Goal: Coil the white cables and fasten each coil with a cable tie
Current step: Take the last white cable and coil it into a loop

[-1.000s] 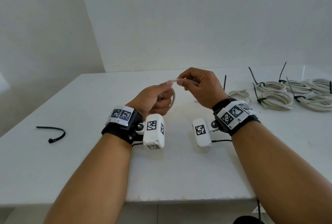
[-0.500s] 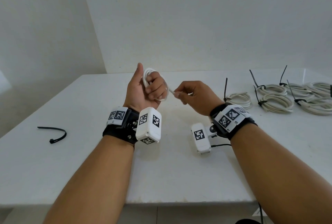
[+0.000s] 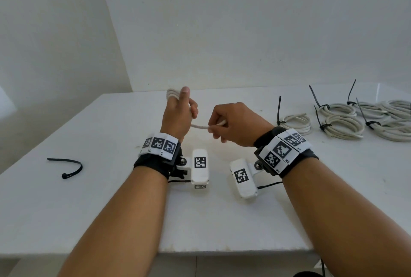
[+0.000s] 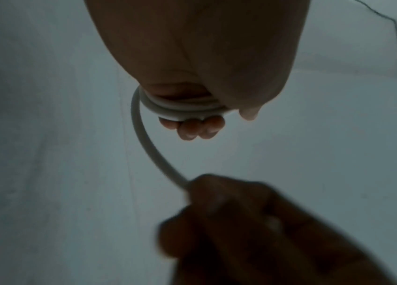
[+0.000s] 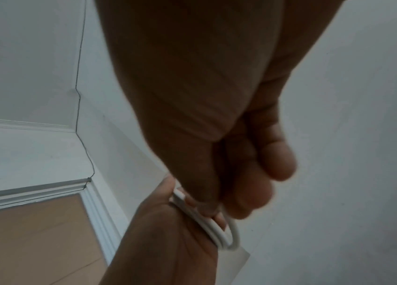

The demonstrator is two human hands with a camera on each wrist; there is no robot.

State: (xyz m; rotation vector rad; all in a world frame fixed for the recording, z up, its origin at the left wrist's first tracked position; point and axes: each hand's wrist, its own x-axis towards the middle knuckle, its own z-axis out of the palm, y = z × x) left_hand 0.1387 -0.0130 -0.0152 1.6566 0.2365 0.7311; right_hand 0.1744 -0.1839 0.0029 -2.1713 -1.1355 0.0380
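Since half a second ago, your left hand (image 3: 178, 114) has turned its back toward you, and the white cable (image 3: 200, 126) that was looped in plain sight over those fingers is now mostly hidden behind it. Only the top of the wraps is peeking out beside your raised thumb. Your right hand (image 3: 233, 125) has dropped a little and is drawing the free tail out to the side. That suggests the winding is nearly finished, since only a short length is spanning the gap between your hands.

The left wrist view is showing several turns (image 4: 182, 108) stacked around your left fingers, whose fingertips (image 4: 192, 129) are poking out below the wraps, so that hand is curling around the coil and holding it. Your right hand is pinching the tail between thumb and fingers; the view there is blurred, so the exact fingers are probably thumb and forefinger.

Both forearms are reaching forward over the white table (image 3: 111, 210), hands raised above it. The loose black cable tie (image 3: 66, 166) is lying well off to your left, waiting for this coil. Finished, tied coils (image 3: 342, 124) are sitting on the table to your right.
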